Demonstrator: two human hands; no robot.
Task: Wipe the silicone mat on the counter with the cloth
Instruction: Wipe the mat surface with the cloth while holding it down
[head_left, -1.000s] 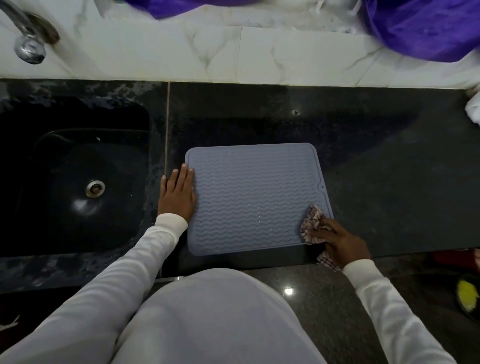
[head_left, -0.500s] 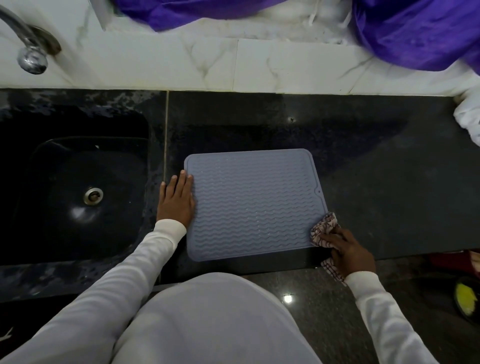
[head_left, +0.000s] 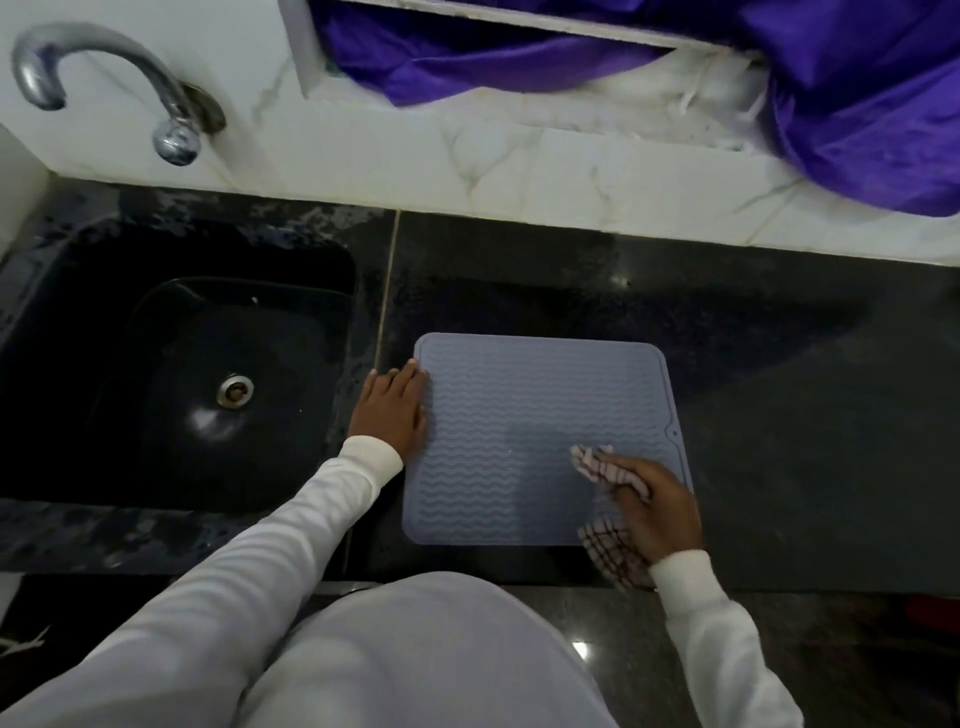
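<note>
Clearly the wiping is underway: the right hand (head_left: 655, 512) is gripping the cloth (head_left: 597, 465), fingers curled round it, on the mat (head_left: 519, 415) near its right edge. The left hand (head_left: 389, 410) is pressing the mat's left edge, fingers straight and together, on the tabletop (head_left: 779, 415). Next probably calls for sweeping across the mat toward that left edge.

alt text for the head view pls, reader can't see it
A right hand presses a checked cloth onto a grey silicone mat on a dark counter, while the left hand lies flat on the mat's left edge beside a black sink.

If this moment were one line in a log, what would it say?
step: wiping | right hand: grips cloth on silicone mat, near-right area | left hand: flat, on mat's left edge | counter: dark stone
</note>
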